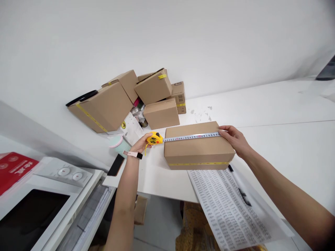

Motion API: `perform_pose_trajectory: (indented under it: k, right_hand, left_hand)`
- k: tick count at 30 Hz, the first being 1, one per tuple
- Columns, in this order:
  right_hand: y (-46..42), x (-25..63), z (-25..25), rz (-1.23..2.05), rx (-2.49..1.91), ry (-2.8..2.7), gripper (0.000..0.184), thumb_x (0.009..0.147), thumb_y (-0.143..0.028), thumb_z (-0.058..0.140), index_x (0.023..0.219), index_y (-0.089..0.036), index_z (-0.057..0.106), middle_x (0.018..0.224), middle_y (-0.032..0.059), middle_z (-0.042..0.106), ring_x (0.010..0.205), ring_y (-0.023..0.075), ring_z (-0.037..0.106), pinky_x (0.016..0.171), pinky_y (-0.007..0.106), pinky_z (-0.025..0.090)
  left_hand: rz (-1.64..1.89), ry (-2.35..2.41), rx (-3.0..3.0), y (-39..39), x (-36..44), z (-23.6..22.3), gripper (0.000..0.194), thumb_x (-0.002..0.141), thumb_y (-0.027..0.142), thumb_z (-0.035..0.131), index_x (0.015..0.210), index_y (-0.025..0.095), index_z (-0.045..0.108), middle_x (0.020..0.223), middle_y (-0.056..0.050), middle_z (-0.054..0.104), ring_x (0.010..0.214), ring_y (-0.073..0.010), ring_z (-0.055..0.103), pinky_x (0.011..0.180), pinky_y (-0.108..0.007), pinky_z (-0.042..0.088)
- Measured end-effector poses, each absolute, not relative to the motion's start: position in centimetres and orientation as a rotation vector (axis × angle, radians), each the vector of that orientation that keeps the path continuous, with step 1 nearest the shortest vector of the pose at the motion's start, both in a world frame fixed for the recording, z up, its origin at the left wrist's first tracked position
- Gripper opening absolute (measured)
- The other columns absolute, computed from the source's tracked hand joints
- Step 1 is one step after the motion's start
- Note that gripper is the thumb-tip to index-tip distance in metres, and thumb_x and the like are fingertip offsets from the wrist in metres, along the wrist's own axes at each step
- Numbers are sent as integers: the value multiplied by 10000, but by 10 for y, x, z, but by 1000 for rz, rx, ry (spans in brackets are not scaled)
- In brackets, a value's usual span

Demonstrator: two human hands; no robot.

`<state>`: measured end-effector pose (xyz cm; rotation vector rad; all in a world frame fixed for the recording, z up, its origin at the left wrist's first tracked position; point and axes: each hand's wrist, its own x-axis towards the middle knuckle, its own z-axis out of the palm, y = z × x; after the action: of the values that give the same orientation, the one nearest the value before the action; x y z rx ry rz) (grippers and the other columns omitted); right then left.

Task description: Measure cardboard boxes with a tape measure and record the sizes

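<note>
A closed brown cardboard box (199,148) with yellow tape along its near side lies on the white table. Across its top runs the silver blade of a tape measure (155,138), whose yellow case is just off the box's left end. My left hand (143,142) is closed around that case, and a strap hangs below it. At the box's right edge my right hand (234,139) pinches the end of the blade, fingers touching the box. Under the box's near side sticks out a printed sheet (225,209) with rows of figures.
Several cardboard boxes (161,114) are stacked against the wall at the back left. Near my left wrist stand a mint cup (119,144) and a dark phone (116,165). A white microwave (61,174) is at the lower left. A black pen (244,197) lies on the sheet.
</note>
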<state>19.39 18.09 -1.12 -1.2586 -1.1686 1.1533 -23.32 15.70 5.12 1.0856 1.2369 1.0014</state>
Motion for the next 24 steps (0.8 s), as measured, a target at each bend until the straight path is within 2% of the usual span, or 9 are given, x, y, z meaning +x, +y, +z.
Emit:
perform_pose_trajectory:
  k: [8, 11, 14, 16, 18, 21, 24]
  right_hand:
    - [179, 192, -9, 1176, -1244, -1150, 432, 737, -568, 762, 1037, -275, 658, 1018, 39, 678, 860, 212, 627, 681, 320, 515]
    - [177, 193, -7, 1039, -1324, -1213, 414, 743, -580, 744, 1021, -281, 676, 1013, 42, 669, 880, 218, 608, 689, 325, 503]
    - [175, 199, 1, 855, -1450, -1313, 360, 758, -592, 716, 913, -267, 708, 917, 45, 664, 825, 215, 581, 679, 339, 479]
    - [173, 205, 12, 867, -1438, -1328, 357, 755, -592, 709, 803, -238, 699, 801, 47, 654, 748, 200, 559, 655, 341, 465]
    - [173, 211, 29, 912, -1348, -1297, 366, 724, -580, 741, 747, -220, 680, 722, 41, 635, 678, 176, 527, 618, 330, 452]
    - [177, 217, 57, 901, -1193, -1227, 330, 679, -525, 813, 761, -230, 690, 730, 36, 640, 652, 162, 505, 586, 320, 449]
    - [187, 212, 77, 914, -1124, -1245, 257, 683, -450, 841, 782, -243, 725, 827, 47, 688, 740, 181, 565, 647, 330, 488]
  left_hand:
    - [1027, 1230, 1094, 155, -230, 52, 434, 676, 466, 754, 954, 137, 702, 840, -86, 699, 644, -162, 597, 423, -198, 314]
    - [1077, 1213, 1112, 149, -224, 58, 422, 673, 458, 761, 929, 128, 700, 833, -87, 699, 611, -141, 564, 434, -206, 309]
    - [1138, 1186, 1142, 134, -215, 71, 393, 696, 448, 759, 896, 115, 700, 815, -83, 697, 581, -117, 524, 462, -215, 336]
    - [1170, 1169, 1169, 117, -208, 82, 379, 722, 431, 755, 909, 106, 699, 833, -82, 700, 589, -114, 522, 486, -221, 364]
    - [1183, 1134, 1201, 94, -198, 92, 375, 747, 414, 753, 947, 105, 684, 866, -85, 705, 608, -117, 535, 511, -224, 395]
    - [1135, 1002, 1214, 51, -173, 90, 379, 790, 394, 743, 1033, 130, 623, 940, -107, 711, 661, -140, 594, 542, -221, 448]
    - [896, 833, 1083, 12, -135, 64, 566, 745, 384, 797, 1222, 190, 560, 977, -96, 693, 683, -192, 674, 534, -257, 530]
